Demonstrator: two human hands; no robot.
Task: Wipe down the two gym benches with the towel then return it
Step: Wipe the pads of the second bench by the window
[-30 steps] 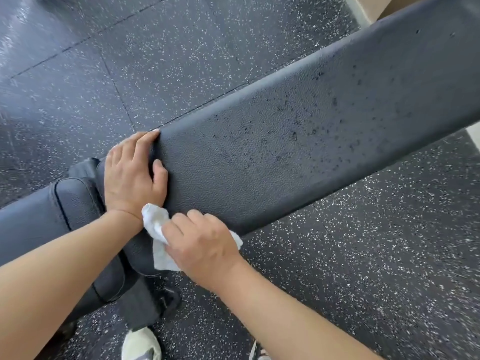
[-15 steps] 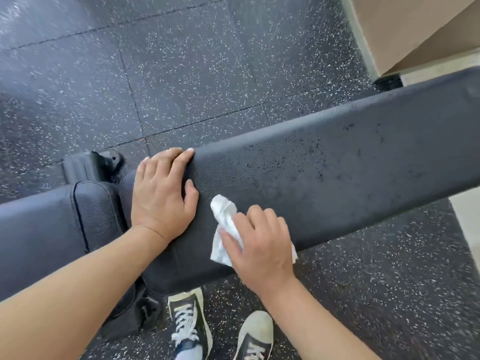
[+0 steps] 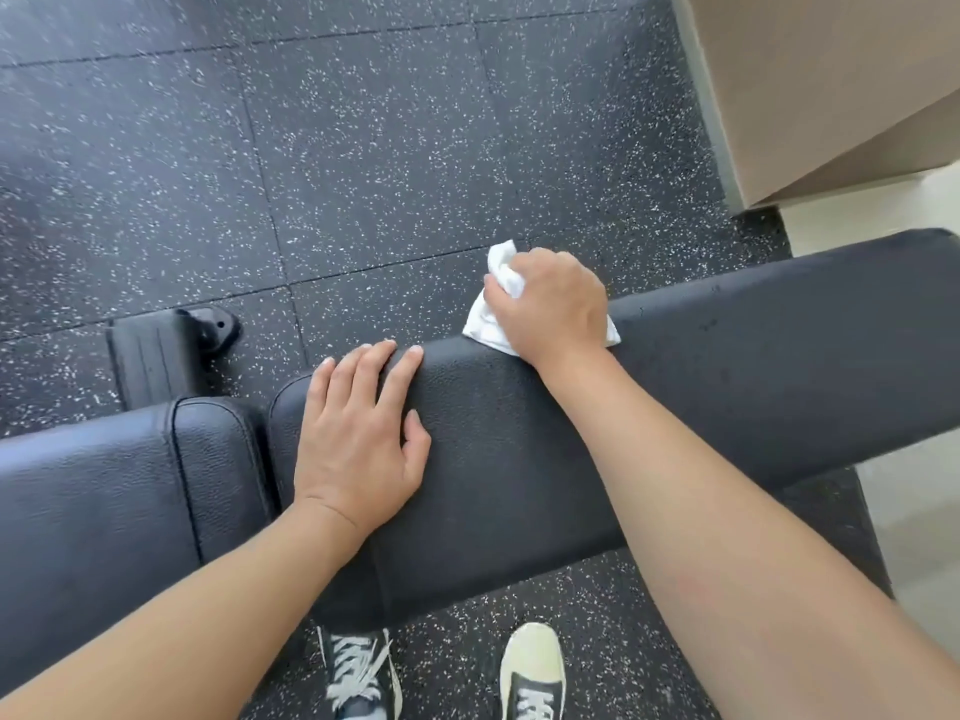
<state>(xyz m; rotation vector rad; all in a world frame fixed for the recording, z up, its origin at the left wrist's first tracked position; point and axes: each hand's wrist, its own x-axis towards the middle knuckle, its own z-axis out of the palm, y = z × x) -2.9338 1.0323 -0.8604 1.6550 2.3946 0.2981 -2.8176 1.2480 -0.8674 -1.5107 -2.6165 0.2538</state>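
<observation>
white and soft, the towel [image 3: 491,332] sits bunched on the far edge of the long bench pad [image 3: 727,387], pinned there under the right hand [image 3: 550,306], whose fingers curl round the wad and hold it tight. the left hand [image 3: 363,433] lies flat on the near end of that same pad, fingers straight, gripping nothing, just bracing. the seat pad [image 3: 104,506] lies just left of the long pad, and two sneakers [image 3: 532,667] stand on the near side of it. the cloth looks light and limp, so it should fold over the edge easily; holding it balled in the palm seems the surest grip
</observation>
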